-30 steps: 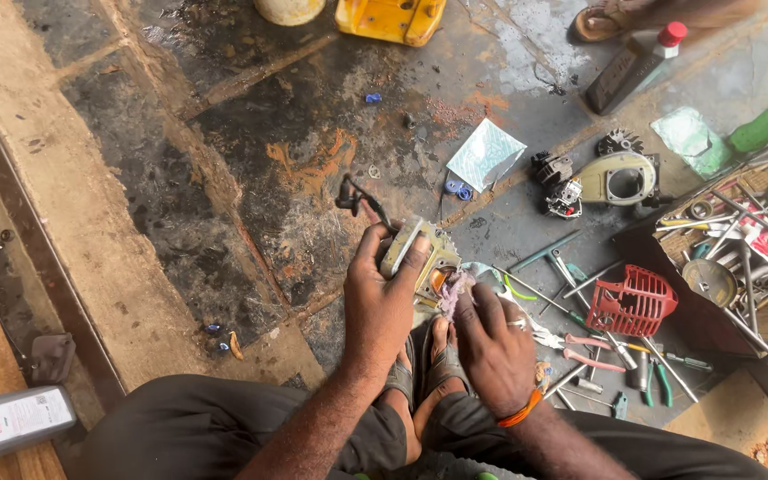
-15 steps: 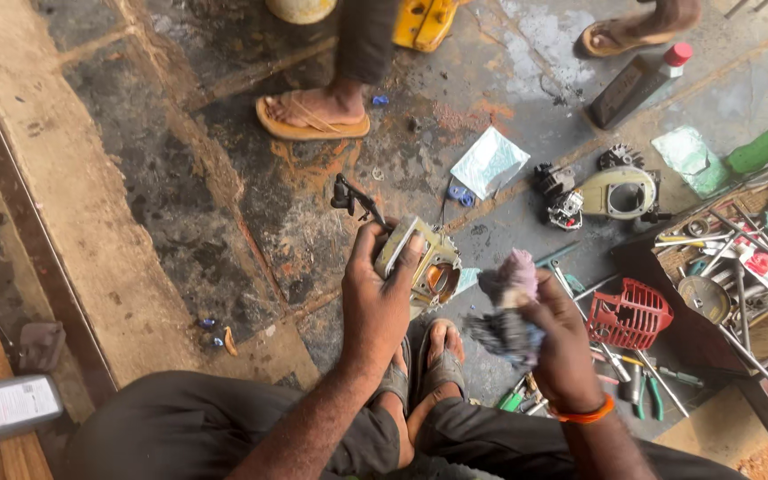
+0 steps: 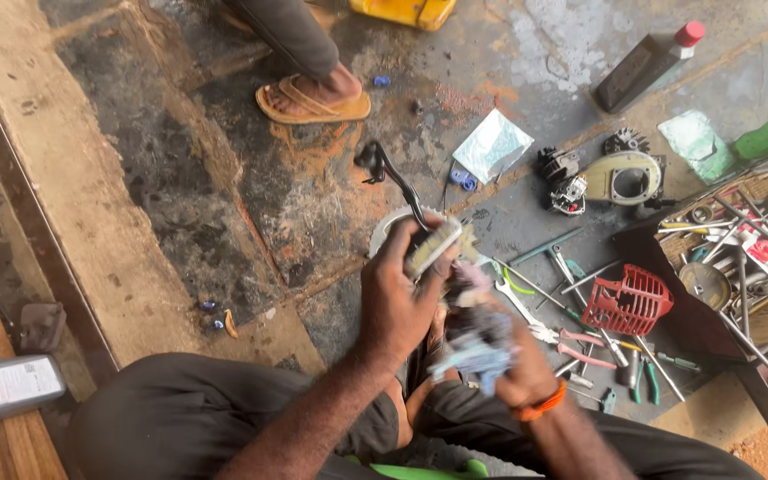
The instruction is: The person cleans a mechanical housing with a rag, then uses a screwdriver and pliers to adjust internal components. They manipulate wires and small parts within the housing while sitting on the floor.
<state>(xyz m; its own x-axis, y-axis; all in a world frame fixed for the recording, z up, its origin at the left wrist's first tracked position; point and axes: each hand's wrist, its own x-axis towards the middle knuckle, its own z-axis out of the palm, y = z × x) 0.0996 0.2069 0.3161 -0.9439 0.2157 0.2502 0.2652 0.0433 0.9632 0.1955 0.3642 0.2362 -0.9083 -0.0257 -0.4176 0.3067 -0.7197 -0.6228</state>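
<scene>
1. Bottle (image 3: pixel 6 389), one, grey with a pale label, lies on the wooden ledge at far left.
2. Sandalled foot (image 3: pixel 315 96), one, of another person, stands on the stained concrete floor (image 3: pixel 180 196) at top centre; one yellow container (image 3: pixel 406 11) lies just right of it at the top edge.
3. Left hand (image 3: pixel 397 298): grip closed around one small engine part (image 3: pixel 433 244), a pale metal block, held above the floor in front of the person's knees; one black lever (image 3: pixel 393 178) sticks up and left from it.
4. Right hand (image 3: pixel 513 360): grip closed on one bunched grey-blue rag (image 3: pixel 477 342), blurred, just right of and below the engine part, touching or nearly touching it; cannot tell which. One orange band on that wrist.
5. One silvery packet (image 3: pixel 491 145) lies on the floor above the hands.
6. One cream engine housing (image 3: pixel 624 178) lies with dark parts beside it; one dark bottle with a red cap (image 3: pixel 646 60) lies further up.
7. One red plastic cover (image 3: pixel 626 300) lies among loose hand tools, too many to count.
8. One open toolbox (image 3: pixel 740 258), full of tools, sits at far right.
</scene>
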